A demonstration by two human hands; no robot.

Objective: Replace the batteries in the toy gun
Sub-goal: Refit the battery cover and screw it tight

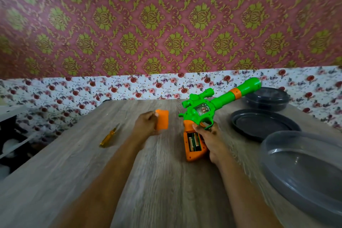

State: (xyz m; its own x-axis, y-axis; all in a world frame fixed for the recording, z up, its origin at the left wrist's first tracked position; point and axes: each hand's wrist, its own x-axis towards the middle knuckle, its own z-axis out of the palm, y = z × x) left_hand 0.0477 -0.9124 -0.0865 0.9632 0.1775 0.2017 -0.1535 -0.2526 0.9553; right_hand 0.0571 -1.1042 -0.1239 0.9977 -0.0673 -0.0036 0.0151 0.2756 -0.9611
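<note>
**Desk:** Where is the toy gun right now?

**Me:** I have the toy gun [209, 109] right of centre over the worktop [157, 181]. My right hand [212, 139] grips its orange handle from the right, with the thumb laid across the top of the handle by the trigger guard. My other fingers are behind the handle, out of sight. The butt is low, but I can't tell whether it touches the wood. The green barrel slants up and away to the right, and its muzzle is above a dark round container [267, 99] at the far edge.

**Desk:** And the compartment?

**Me:** It's open and facing me. I can make out two batteries [194, 141] side by side in the handle. The view is too soft for me to read markings or polarity.

**Desk:** Left hand?

**Me:** My left hand [148, 126] is left of the gun and apart from it, fingers [153, 116] curled round the orange battery cover [162, 119]. The hand hides the cover's left edge.

**Desk:** Anything else?

**Me:** A yellow-handled screwdriver [109, 136] lies on the worktop, well to the left of that hand, and its tip is blurred. On the right, a dark shallow dish [262, 124] sits just in front of the container. A clear domed lid [303, 168], cut off at the right edge, is nearest me. Behind the worktop I see floral cloth [129, 87] under patterned wallpaper [151, 16]. The left margin is too dark and smeared for me to name anything there.
</note>
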